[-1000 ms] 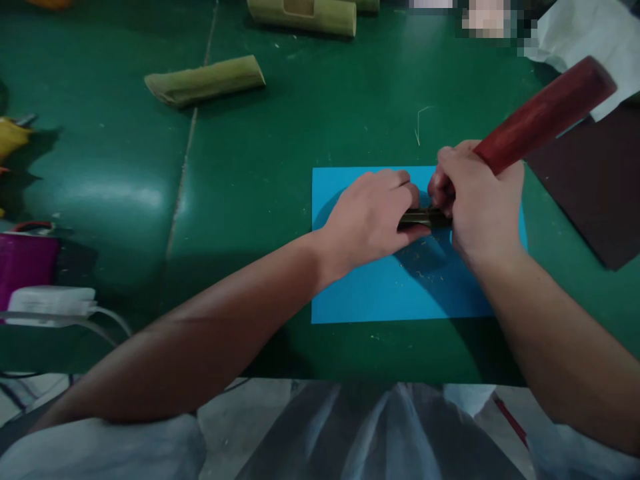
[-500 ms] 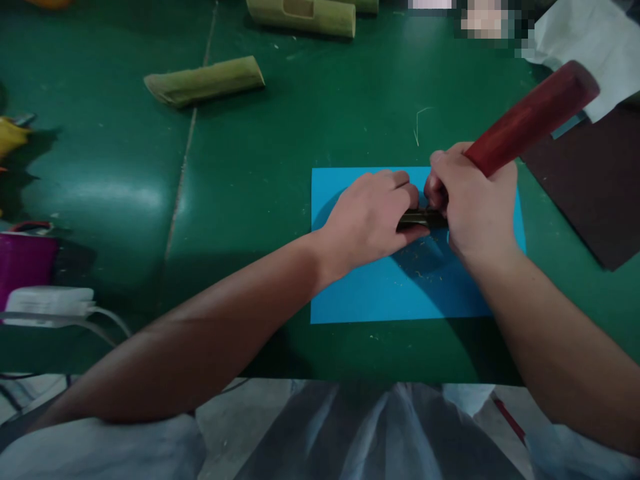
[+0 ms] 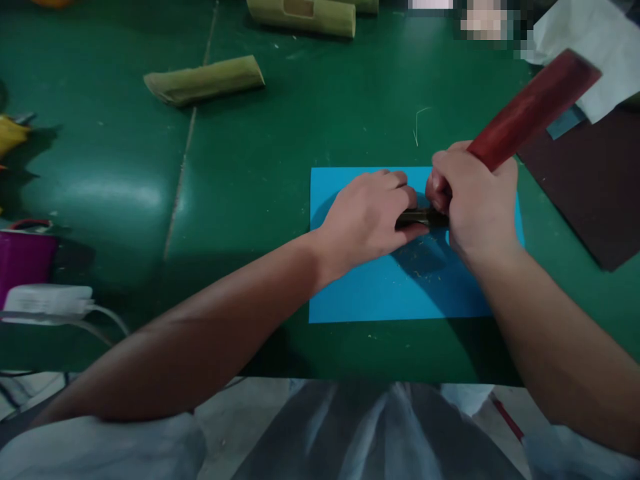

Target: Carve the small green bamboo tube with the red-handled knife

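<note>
My left hand (image 3: 367,213) lies over the blue sheet (image 3: 360,293), its fingers and thumb closed on a dark, slim bamboo piece (image 3: 423,217). That piece points right, toward my right hand (image 3: 483,207). In my right fist is a red-handled tool (image 3: 535,110), its thick round handle slanting up and to the right. The tool's working end is hidden under the fist, so whether it touches the bamboo piece cannot be seen. Fine pale shavings (image 3: 425,267) are scattered on the sheet below the hands.
On the green table (image 3: 250,173), a slant-cut bamboo tube (image 3: 207,80) lies at upper left, and a notched bamboo tube (image 3: 325,19) lies behind. A dark brown board (image 3: 590,193) and white cloth (image 3: 590,50) are at right. A white adapter (image 3: 47,303) and purple box (image 3: 27,263) stand left.
The top of the red handle has tipped slightly upward as my right fist turned a little. My left hand and the bamboo piece have hardly moved.
</note>
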The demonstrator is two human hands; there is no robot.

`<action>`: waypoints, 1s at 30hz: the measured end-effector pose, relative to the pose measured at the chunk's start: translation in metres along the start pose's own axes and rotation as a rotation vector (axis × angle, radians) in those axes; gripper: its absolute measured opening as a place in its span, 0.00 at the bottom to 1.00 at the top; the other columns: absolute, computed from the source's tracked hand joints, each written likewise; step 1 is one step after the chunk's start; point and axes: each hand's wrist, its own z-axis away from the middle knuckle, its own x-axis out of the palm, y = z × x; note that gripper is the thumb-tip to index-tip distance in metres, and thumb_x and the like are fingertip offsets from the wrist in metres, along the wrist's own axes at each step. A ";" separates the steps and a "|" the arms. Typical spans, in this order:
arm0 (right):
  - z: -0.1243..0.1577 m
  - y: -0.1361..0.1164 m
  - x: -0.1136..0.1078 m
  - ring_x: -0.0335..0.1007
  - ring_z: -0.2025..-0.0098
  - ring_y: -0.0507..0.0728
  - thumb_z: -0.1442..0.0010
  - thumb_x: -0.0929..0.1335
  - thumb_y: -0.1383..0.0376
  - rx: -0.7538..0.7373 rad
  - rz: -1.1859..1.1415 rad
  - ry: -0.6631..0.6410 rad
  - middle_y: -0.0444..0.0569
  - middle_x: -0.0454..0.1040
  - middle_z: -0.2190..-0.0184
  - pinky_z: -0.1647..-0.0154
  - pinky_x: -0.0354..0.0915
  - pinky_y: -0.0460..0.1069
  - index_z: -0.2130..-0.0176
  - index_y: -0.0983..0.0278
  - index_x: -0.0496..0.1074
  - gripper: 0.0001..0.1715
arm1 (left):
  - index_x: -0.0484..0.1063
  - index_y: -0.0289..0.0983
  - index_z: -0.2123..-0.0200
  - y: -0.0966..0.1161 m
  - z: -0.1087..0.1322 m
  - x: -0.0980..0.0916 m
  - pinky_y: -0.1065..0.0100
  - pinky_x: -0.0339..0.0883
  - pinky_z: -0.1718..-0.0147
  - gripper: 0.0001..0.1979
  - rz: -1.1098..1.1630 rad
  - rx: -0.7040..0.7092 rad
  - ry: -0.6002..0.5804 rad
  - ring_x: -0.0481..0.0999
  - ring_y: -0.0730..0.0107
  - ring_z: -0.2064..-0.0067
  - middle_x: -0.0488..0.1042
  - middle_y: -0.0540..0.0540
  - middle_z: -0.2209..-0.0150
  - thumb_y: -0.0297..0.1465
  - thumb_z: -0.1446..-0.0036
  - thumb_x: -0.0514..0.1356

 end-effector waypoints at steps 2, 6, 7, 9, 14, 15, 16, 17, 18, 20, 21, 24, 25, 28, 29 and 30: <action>-0.001 0.001 -0.001 0.51 0.79 0.56 0.35 0.70 0.77 -0.022 -0.021 -0.006 0.40 0.57 0.83 0.75 0.56 0.55 0.83 0.52 0.65 0.31 | 0.86 0.37 0.48 0.000 0.000 0.001 0.50 0.81 0.45 0.16 -0.003 -0.002 0.009 0.88 0.45 0.45 0.88 0.37 0.50 0.45 0.20 0.68; -0.004 0.003 -0.003 0.50 0.81 0.53 0.33 0.69 0.80 -0.024 -0.012 0.000 0.39 0.56 0.84 0.75 0.54 0.53 0.83 0.55 0.64 0.34 | 0.86 0.37 0.48 0.002 0.000 0.002 0.50 0.81 0.45 0.17 -0.021 -0.002 0.007 0.88 0.45 0.46 0.87 0.37 0.49 0.46 0.20 0.68; -0.004 0.003 -0.002 0.49 0.81 0.53 0.32 0.69 0.81 -0.026 -0.015 0.002 0.39 0.56 0.85 0.75 0.53 0.53 0.83 0.55 0.63 0.34 | 0.86 0.37 0.48 0.002 0.000 0.002 0.51 0.81 0.46 0.17 -0.025 -0.002 0.007 0.88 0.45 0.46 0.87 0.37 0.48 0.46 0.20 0.69; -0.004 0.003 -0.001 0.50 0.81 0.52 0.31 0.69 0.82 -0.027 -0.024 0.003 0.38 0.56 0.84 0.75 0.52 0.52 0.83 0.56 0.63 0.35 | 0.85 0.38 0.49 0.002 -0.001 0.002 0.51 0.81 0.46 0.17 -0.031 0.002 0.010 0.88 0.46 0.46 0.87 0.37 0.48 0.46 0.21 0.69; -0.002 0.000 0.001 0.50 0.81 0.52 0.31 0.68 0.83 0.001 -0.041 0.000 0.38 0.57 0.85 0.75 0.53 0.53 0.84 0.56 0.64 0.36 | 0.85 0.37 0.49 0.002 0.000 0.003 0.50 0.81 0.45 0.16 -0.024 -0.007 0.007 0.88 0.44 0.45 0.87 0.36 0.48 0.45 0.20 0.68; -0.002 -0.001 0.001 0.50 0.81 0.52 0.31 0.68 0.83 0.006 -0.040 -0.002 0.39 0.57 0.85 0.75 0.53 0.53 0.84 0.56 0.64 0.36 | 0.85 0.37 0.49 0.002 0.000 0.003 0.50 0.81 0.45 0.16 -0.021 -0.007 0.010 0.88 0.45 0.45 0.87 0.36 0.48 0.44 0.20 0.68; -0.001 -0.001 0.001 0.50 0.81 0.53 0.30 0.68 0.82 0.010 -0.038 -0.008 0.39 0.57 0.84 0.74 0.54 0.53 0.84 0.56 0.64 0.37 | 0.85 0.37 0.49 0.001 0.000 0.003 0.50 0.81 0.45 0.15 -0.018 -0.005 0.014 0.88 0.45 0.45 0.87 0.37 0.48 0.44 0.20 0.68; -0.001 -0.001 0.001 0.50 0.81 0.53 0.28 0.68 0.81 0.012 -0.034 -0.015 0.39 0.57 0.84 0.73 0.55 0.54 0.83 0.56 0.63 0.36 | 0.85 0.38 0.49 0.001 -0.001 0.003 0.50 0.81 0.45 0.15 -0.017 -0.004 0.017 0.88 0.45 0.45 0.87 0.37 0.48 0.44 0.20 0.68; -0.001 0.000 0.001 0.50 0.80 0.53 0.27 0.69 0.80 0.014 -0.029 -0.022 0.39 0.57 0.83 0.73 0.56 0.54 0.83 0.56 0.63 0.36 | 0.85 0.38 0.49 0.002 -0.001 0.003 0.50 0.82 0.45 0.15 -0.018 -0.003 0.016 0.88 0.45 0.45 0.87 0.37 0.48 0.44 0.20 0.68; -0.002 0.001 0.000 0.50 0.80 0.54 0.26 0.70 0.78 0.014 -0.020 -0.029 0.39 0.57 0.82 0.72 0.57 0.54 0.82 0.55 0.63 0.36 | 0.85 0.37 0.48 0.002 -0.001 0.002 0.49 0.82 0.44 0.16 -0.026 -0.006 -0.003 0.88 0.44 0.45 0.87 0.36 0.48 0.44 0.21 0.68; -0.002 0.002 0.000 0.49 0.79 0.54 0.26 0.71 0.77 0.015 -0.013 -0.030 0.39 0.57 0.82 0.72 0.57 0.55 0.81 0.55 0.62 0.36 | 0.85 0.36 0.48 0.002 -0.002 0.002 0.48 0.82 0.44 0.16 -0.032 -0.008 -0.013 0.88 0.43 0.44 0.87 0.35 0.48 0.44 0.21 0.69; -0.003 0.003 -0.001 0.49 0.79 0.54 0.28 0.74 0.74 0.029 0.011 -0.023 0.40 0.56 0.81 0.72 0.59 0.55 0.81 0.55 0.62 0.35 | 0.85 0.36 0.48 0.003 -0.002 0.002 0.48 0.82 0.44 0.15 -0.037 -0.004 -0.012 0.88 0.43 0.45 0.87 0.36 0.47 0.44 0.21 0.69; -0.003 0.002 -0.001 0.50 0.78 0.55 0.28 0.74 0.74 0.035 0.023 -0.026 0.40 0.57 0.81 0.72 0.59 0.55 0.80 0.55 0.62 0.34 | 0.84 0.37 0.49 0.003 -0.001 0.002 0.49 0.82 0.44 0.14 -0.032 -0.001 0.000 0.88 0.44 0.45 0.87 0.37 0.48 0.43 0.21 0.69; -0.002 0.002 -0.002 0.53 0.78 0.55 0.26 0.74 0.71 0.027 0.050 -0.023 0.40 0.59 0.81 0.69 0.62 0.55 0.80 0.55 0.64 0.33 | 0.83 0.39 0.49 0.003 0.000 0.003 0.50 0.81 0.45 0.13 -0.011 0.002 0.026 0.87 0.45 0.45 0.87 0.38 0.49 0.42 0.22 0.70; -0.001 0.002 -0.003 0.55 0.77 0.55 0.26 0.74 0.71 0.019 0.054 -0.018 0.41 0.60 0.81 0.69 0.63 0.55 0.80 0.55 0.65 0.32 | 0.83 0.39 0.49 0.003 0.000 0.003 0.50 0.81 0.45 0.12 -0.008 0.000 0.027 0.87 0.45 0.45 0.87 0.38 0.49 0.42 0.22 0.70; -0.001 0.002 -0.003 0.57 0.77 0.56 0.26 0.73 0.70 0.011 0.057 -0.012 0.41 0.61 0.80 0.68 0.64 0.56 0.79 0.54 0.66 0.32 | 0.83 0.39 0.49 0.003 0.000 0.004 0.50 0.81 0.45 0.12 -0.007 -0.002 0.026 0.87 0.45 0.45 0.87 0.38 0.49 0.42 0.22 0.70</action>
